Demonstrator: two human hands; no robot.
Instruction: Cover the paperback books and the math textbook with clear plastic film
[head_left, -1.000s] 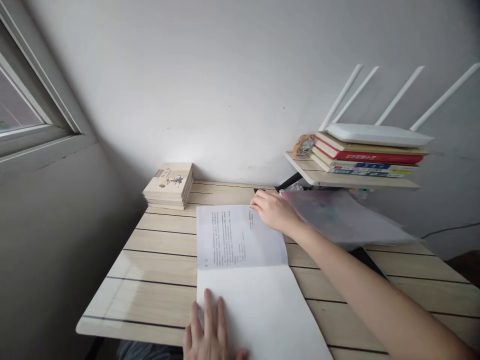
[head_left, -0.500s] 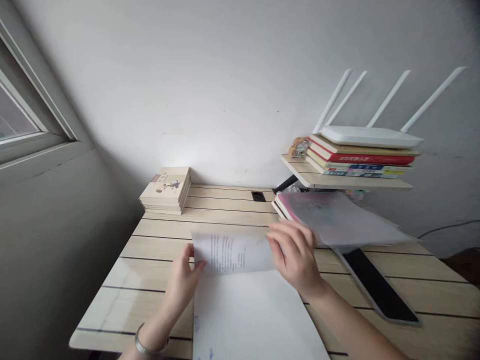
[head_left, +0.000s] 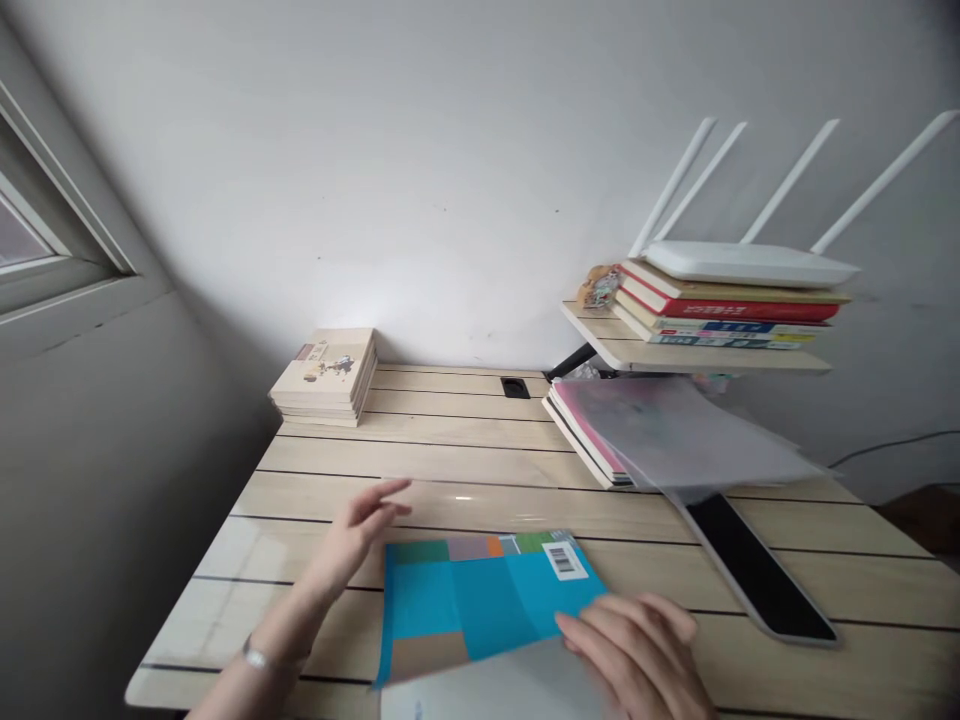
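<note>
A blue book [head_left: 487, 598] with coloured patches and a barcode label lies near the front of the desk. A whitish sheet or page [head_left: 495, 688] covers its near part. My right hand [head_left: 637, 655] is closed at the right edge of that page, fingers bent together over it. Above the book's top left corner is my left hand [head_left: 373, 515], its fingers apart and nothing in them. Around the book's far edge, a clear, shiny film [head_left: 457, 497] seems to stretch over the desk. A bracelet is on my left wrist.
Stacked books [head_left: 322, 380] stand at the back left. At the right, a raised shelf [head_left: 675, 355] carries books and a white router [head_left: 750, 262]. Below it are papers under a translucent sheet [head_left: 690, 435] and a dark-screened tablet or phone [head_left: 757, 570].
The printed page and white sheet have given way to the blue cover. My right hand has moved down and toward me; my left hand has come off the paper, fingers now apart.
</note>
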